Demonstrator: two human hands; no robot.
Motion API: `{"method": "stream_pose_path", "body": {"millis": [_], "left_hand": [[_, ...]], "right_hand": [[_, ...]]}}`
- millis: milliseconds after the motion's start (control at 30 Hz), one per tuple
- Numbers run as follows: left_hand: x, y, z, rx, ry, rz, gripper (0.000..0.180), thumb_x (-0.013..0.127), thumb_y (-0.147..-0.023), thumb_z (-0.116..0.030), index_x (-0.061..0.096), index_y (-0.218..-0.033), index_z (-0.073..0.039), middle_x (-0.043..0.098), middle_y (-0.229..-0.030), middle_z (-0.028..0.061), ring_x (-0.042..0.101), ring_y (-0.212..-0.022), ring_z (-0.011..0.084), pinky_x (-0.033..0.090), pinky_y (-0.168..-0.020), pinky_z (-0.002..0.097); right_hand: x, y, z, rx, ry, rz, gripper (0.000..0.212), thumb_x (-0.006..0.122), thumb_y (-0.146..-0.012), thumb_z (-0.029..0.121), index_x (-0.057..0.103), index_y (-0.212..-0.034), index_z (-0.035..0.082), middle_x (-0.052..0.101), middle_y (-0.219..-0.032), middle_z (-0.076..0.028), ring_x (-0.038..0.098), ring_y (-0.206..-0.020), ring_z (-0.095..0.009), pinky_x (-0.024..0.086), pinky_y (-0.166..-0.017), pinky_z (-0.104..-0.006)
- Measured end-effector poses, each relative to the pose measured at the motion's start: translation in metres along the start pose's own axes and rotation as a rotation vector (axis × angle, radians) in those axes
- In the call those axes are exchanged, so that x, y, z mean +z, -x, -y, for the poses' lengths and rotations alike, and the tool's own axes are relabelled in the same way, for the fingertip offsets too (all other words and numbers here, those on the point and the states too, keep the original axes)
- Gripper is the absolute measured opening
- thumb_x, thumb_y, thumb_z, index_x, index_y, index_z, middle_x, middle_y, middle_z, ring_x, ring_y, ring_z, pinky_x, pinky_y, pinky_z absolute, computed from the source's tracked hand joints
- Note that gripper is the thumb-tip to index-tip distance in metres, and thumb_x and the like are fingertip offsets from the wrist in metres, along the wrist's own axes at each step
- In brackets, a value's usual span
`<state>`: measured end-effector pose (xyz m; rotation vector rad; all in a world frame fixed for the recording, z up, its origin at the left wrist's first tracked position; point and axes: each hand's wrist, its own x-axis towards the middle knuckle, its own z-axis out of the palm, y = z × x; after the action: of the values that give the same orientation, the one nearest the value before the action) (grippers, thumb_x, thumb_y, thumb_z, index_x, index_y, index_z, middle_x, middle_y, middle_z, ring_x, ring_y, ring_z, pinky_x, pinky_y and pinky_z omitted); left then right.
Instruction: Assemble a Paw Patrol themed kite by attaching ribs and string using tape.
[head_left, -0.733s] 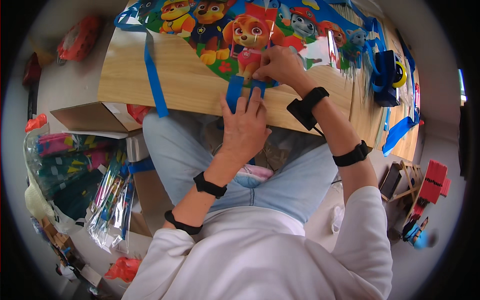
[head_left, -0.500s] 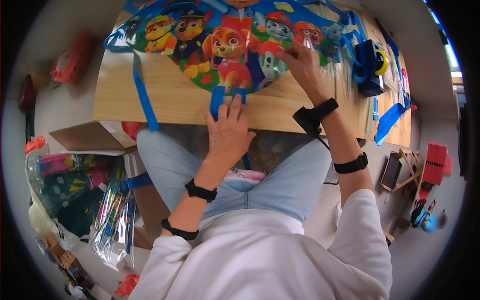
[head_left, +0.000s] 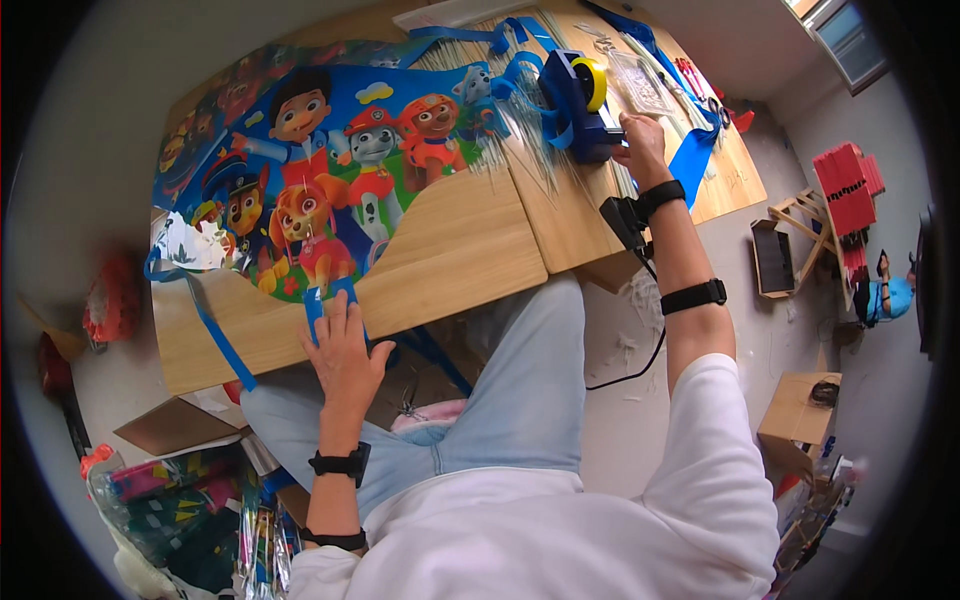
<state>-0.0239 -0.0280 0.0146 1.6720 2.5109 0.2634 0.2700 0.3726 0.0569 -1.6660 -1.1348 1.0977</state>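
Observation:
A glossy sheet (head_left: 330, 235) printed with cartoon dogs and a cartoon child lies on the wooden table, its rounded lower edge toward me. Two short blue ribbon ends (head_left: 315, 302) stick out from that edge. My left hand (head_left: 345, 360) lies over them with fingers stretched out, pressing at the table's near edge. To the right stands a dark blue tape dispenser (head_left: 572, 110) with a yellow-cored roll (head_left: 592, 84). At its front end my right hand (head_left: 643, 142) has its fingers bent together; whether tape is between them is hidden.
Thin pale rods (head_left: 525, 135) lie beside the dispenser. Blue ribbon (head_left: 695, 160), scissors (head_left: 718, 112) and a clear packet (head_left: 640, 85) are at the right. A long blue strip (head_left: 222, 340) hangs over the near left edge. An open cardboard box (head_left: 185, 425) stands below left.
My right hand has moved from the sheet to the tape dispenser on the right. The view has swung right, and my left hand stays on the ribbon ends.

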Motion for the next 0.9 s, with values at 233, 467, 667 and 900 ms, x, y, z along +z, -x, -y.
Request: {"method": "stream_pose_path", "body": {"millis": [233,467,667,900], "left_hand": [[0.004,-0.002,-0.003,0.045,-0.062,-0.034,0.072,0.079,-0.071,-0.035,0.054,-0.128,0.002,0.041,-0.146,0.0098,0.041,-0.126,0.0335,0.021,-0.109,0.0648],[0.006,-0.002,-0.004,0.029,-0.035,-0.028,0.069,0.079,-0.072,-0.032,0.054,-0.128,-0.001,0.041,-0.148,0.0086,0.038,-0.131,0.0342,0.022,-0.110,0.0617],[0.001,-0.004,-0.008,0.024,-0.036,-0.049,0.069,0.080,-0.071,-0.032,0.054,-0.128,-0.002,0.042,-0.147,0.0088,0.041,-0.127,0.0350,0.025,-0.108,0.0611],[0.004,-0.001,-0.004,0.015,-0.031,-0.040,0.069,0.079,-0.072,-0.034,0.055,-0.127,-0.001,0.042,-0.147,0.0089,0.043,-0.124,0.0335,0.024,-0.107,0.0641]], "right_hand": [[-0.006,-0.026,0.007,0.036,0.143,0.125,0.024,0.075,-0.081,0.020,0.067,-0.087,-0.001,0.063,-0.082,-0.011,0.061,-0.058,-0.025,0.044,-0.046,-0.0371],[-0.036,-0.001,-0.001,-0.084,-0.082,0.311,0.026,0.072,-0.085,0.022,0.064,-0.093,-0.001,0.064,-0.092,-0.011,0.065,-0.069,-0.026,0.050,-0.060,-0.0413],[-0.051,-0.005,-0.054,0.134,-0.513,0.443,0.026,0.063,-0.091,0.018,0.057,-0.111,0.003,0.061,-0.113,-0.013,0.062,-0.109,-0.030,0.044,-0.092,-0.0592],[-0.039,0.010,-0.078,0.450,-1.026,0.411,0.033,0.071,-0.087,0.010,0.048,-0.110,0.001,0.058,-0.104,-0.017,0.063,-0.104,-0.033,0.039,-0.104,-0.0632]]}}
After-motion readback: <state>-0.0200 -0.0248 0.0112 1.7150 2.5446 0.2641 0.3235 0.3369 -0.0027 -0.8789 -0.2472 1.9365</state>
